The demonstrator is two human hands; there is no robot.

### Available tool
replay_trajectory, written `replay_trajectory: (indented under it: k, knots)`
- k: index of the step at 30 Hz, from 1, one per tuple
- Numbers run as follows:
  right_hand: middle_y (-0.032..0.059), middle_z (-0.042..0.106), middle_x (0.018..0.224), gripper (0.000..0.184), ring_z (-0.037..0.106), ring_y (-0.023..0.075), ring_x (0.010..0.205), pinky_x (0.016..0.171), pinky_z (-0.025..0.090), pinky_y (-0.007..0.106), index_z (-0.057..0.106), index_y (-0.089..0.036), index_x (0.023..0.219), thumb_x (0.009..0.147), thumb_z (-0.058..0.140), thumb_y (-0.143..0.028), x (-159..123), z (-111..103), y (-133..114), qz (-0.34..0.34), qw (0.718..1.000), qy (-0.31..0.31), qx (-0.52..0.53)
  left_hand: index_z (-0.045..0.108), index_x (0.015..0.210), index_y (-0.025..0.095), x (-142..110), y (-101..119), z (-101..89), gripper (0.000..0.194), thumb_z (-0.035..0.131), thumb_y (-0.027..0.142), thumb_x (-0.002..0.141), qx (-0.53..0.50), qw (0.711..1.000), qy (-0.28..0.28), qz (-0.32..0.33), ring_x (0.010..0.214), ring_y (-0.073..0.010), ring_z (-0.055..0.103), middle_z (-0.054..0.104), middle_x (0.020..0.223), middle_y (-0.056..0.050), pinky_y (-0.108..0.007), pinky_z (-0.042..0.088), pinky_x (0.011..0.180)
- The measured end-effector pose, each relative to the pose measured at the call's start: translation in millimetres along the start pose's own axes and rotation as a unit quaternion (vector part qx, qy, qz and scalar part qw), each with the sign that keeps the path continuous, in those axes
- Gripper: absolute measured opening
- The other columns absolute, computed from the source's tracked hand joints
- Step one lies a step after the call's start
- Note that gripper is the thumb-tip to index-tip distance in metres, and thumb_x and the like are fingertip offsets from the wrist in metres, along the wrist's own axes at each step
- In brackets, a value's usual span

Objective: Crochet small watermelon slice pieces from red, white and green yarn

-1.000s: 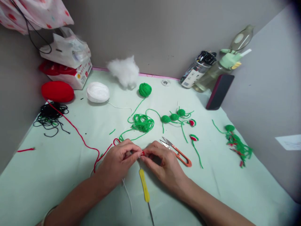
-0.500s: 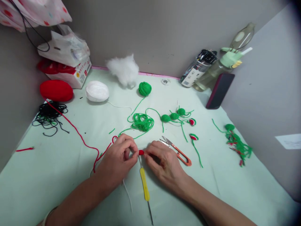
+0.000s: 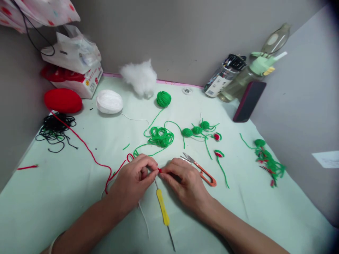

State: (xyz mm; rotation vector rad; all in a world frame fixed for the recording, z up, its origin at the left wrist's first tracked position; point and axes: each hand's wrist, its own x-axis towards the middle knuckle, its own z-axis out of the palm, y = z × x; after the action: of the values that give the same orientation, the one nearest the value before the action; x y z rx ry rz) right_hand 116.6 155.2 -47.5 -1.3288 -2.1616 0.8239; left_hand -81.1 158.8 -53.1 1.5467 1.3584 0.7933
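Left edge: the pale green tabletop (image 3: pixel 53 197) slants away here, a red yarn scrap (image 3: pixel 28 167) near its border, black yarn (image 3: pixel 56 127) just beside it.
Back left: a red yarn ball (image 3: pixel 63 101) and a white yarn ball (image 3: pixel 109 102) sit before a box (image 3: pixel 91 82).
Left room: a broad stretch of tabletop separates the scrap from the left forearm.
Left hand (image 3: pixel 134 176): fingertips pinched on a small red piece (image 3: pixel 159 170).
Red piece's place: centre, between both hands' fingertips, mostly hidden.
Yellow-handled hook (image 3: pixel 162 207): lies in the gap between the forearms, one end by the left fingertips; contact unclear.
Right hand (image 3: pixel 186 180): thumb and finger gripping the red piece's right side.
Tight side: orange snips (image 3: pixel 205 174) just beyond the right hand, blades partly behind it.
Right room: wide tabletop between the snips and a green-and-red tangle (image 3: pixel 269 162).
Right edge: the tangle lies near it; a phone (image 3: pixel 249 101) leans farther back.
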Motion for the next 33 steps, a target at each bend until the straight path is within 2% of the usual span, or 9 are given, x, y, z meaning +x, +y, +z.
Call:
replay_trajectory:
  k: [5, 9, 13, 16, 19, 24, 29, 33]
  knots:
    - [0.0028, 0.07, 0.079, 0.02, 0.065, 0.0191, 0.077, 0.073, 0.049, 0.033, 0.074, -0.021, 0.087, 0.102, 0.061, -0.017, 0.6, -1.6, -2.1, 0.005, 1.0, -0.009, 0.003, 0.059, 0.076, 0.025, -2.9, 0.5, 3.0, 0.012, 0.054, 0.023, 0.087, 0.041, 0.999, 0.0, 0.005, 0.055, -0.0117, 0.047, 0.071, 0.084, 0.003, -0.026, 0.04, 0.053]
    - [0.0024, 0.068, 0.078, 0.022, 0.063, 0.0183, 0.075, 0.071, 0.048, 0.032, 0.073, -0.021, 0.084, 0.1, 0.06, -0.014, 1.3, -3.9, -3.0, 0.003, 1.0, -0.017, -0.01, 0.052, 0.073, 0.026, -4.2, 1.5, 5.0, 0.011, 0.051, 0.02, 0.082, 0.068, 0.998, 0.012, 0.001, 0.053, -0.0121, 0.047, 0.062, 0.072, 0.005, -0.027, 0.04, 0.054]
    - [0.0019, 0.067, 0.077, 0.023, 0.062, 0.0178, 0.073, 0.07, 0.046, 0.032, 0.072, -0.021, 0.083, 0.099, 0.059, -0.012, 1.6, -4.1, -2.1, -0.01, 0.999, -0.022, -0.026, 0.058, 0.082, 0.026, -3.6, 1.6, 3.8, 0.008, 0.052, 0.019, 0.082, 0.074, 0.997, 0.014, -0.005, 0.051, -0.0133, 0.046, 0.048, 0.062, 0.009, -0.027, 0.039, 0.052]
    - [0.0024, 0.068, 0.078, 0.021, 0.063, 0.0181, 0.074, 0.071, 0.047, 0.031, 0.073, -0.02, 0.086, 0.1, 0.06, -0.012, 1.3, -3.2, -0.4, -0.013, 0.999, -0.017, -0.025, 0.068, 0.094, 0.025, -2.7, 0.7, 2.1, 0.02, 0.05, 0.019, 0.087, 0.072, 0.997, -0.002, 0.019, 0.054, -0.0131, 0.051, 0.056, 0.071, 0.006, -0.027, 0.042, 0.054]
    - [0.0023, 0.069, 0.078, 0.02, 0.063, 0.0182, 0.074, 0.071, 0.046, 0.031, 0.073, -0.02, 0.086, 0.1, 0.062, -0.012, 0.8, -2.2, 0.6, -0.015, 1.0, -0.012, -0.019, 0.07, 0.089, 0.025, -2.2, -1.0, 0.9, 0.019, 0.051, 0.021, 0.091, 0.066, 0.997, -0.026, 0.029, 0.057, -0.0119, 0.053, 0.06, 0.08, 0.004, -0.027, 0.043, 0.056]
    - [0.0022, 0.069, 0.078, 0.018, 0.063, 0.018, 0.075, 0.072, 0.045, 0.03, 0.074, -0.02, 0.088, 0.1, 0.063, -0.013, 0.3, -1.1, 1.3, -0.023, 1.0, -0.006, -0.018, 0.068, 0.083, 0.023, -3.0, -2.1, 0.4, 0.018, 0.054, 0.024, 0.094, 0.062, 0.997, -0.031, 0.018, 0.058, -0.0115, 0.051, 0.057, 0.077, 0.004, -0.026, 0.042, 0.056]
    - [0.0002, 0.061, 0.071, 0.024, 0.054, 0.0156, 0.068, 0.068, 0.04, 0.029, 0.067, -0.019, 0.075, 0.096, 0.06, -0.009, 2.0, -4.6, 0.1, -0.04, 0.998, -0.009, -0.056, 0.061, 0.077, 0.023, -4.6, -0.4, 3.1, 0.015, 0.051, 0.02, 0.089, 0.098, 0.995, 0.003, 0.031, 0.055, -0.0118, 0.048, 0.052, 0.074, 0.005, -0.027, 0.041, 0.057]
    - [-0.0012, 0.059, 0.069, 0.024, 0.051, 0.0147, 0.067, 0.069, 0.038, 0.029, 0.064, -0.019, 0.073, 0.094, 0.061, -0.008, 2.5, -6.1, -0.9, -0.036, 0.997, -0.015, -0.064, 0.058, 0.076, 0.023, -6.0, -0.9, 5.6, 0.015, 0.049, 0.019, 0.088, 0.115, 0.992, 0.014, 0.041, 0.056, -0.0125, 0.048, 0.051, 0.073, 0.005, -0.028, 0.04, 0.057]
